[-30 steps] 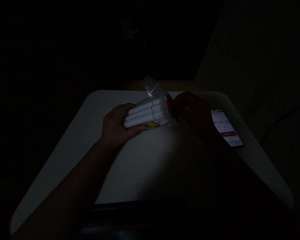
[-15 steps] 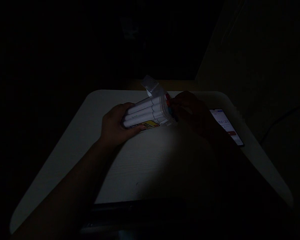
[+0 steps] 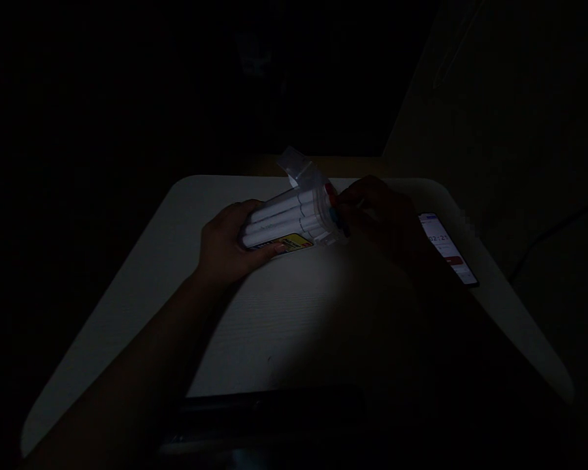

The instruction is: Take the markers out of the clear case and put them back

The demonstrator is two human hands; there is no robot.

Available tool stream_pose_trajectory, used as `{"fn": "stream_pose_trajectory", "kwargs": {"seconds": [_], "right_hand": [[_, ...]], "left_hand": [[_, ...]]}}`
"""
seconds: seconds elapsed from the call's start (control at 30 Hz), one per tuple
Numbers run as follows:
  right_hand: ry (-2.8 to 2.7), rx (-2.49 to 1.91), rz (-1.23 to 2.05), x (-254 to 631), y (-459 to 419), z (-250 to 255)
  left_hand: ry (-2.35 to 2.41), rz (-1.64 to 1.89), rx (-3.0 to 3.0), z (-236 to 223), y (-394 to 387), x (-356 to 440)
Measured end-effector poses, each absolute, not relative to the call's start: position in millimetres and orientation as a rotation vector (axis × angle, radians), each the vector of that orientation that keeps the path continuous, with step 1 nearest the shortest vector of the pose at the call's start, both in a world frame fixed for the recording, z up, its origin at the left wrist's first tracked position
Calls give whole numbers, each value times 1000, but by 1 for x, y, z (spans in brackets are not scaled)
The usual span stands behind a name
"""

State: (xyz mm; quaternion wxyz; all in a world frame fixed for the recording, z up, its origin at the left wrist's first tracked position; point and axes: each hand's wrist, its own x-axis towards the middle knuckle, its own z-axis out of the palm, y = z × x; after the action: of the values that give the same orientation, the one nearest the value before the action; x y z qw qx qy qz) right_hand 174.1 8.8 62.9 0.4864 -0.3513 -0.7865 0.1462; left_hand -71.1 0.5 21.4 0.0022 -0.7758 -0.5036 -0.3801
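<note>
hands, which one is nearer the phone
The right hand, close beside the phone; the left hand, farther off, grips the clear case.

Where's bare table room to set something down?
Left of the left hand, to the white table's left edge; also the lit middle, between the clear pack and the dark bar. Crowded: around the pack, where the right hand reaches, and beside the phone. The shadow is too dark to judge.

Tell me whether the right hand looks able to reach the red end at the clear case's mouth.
Likely yes: the left hand holds the clear case, its flap stands up, and the right hand is right by the red end, with nothing visible between.
</note>
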Motion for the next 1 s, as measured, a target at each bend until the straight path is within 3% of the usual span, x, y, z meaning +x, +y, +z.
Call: {"fn": "stream_pose_trajectory", "kwargs": {"seconds": [0.43, 1.0], "right_hand": [[-2031, -704, 258, 175, 13, 56], [-1860, -879, 245, 178, 6, 61]], "left_hand": [[-1581, -1222, -2425, 20, 1, -71], [-1561, -1232, -2426, 21, 1, -71]]}}
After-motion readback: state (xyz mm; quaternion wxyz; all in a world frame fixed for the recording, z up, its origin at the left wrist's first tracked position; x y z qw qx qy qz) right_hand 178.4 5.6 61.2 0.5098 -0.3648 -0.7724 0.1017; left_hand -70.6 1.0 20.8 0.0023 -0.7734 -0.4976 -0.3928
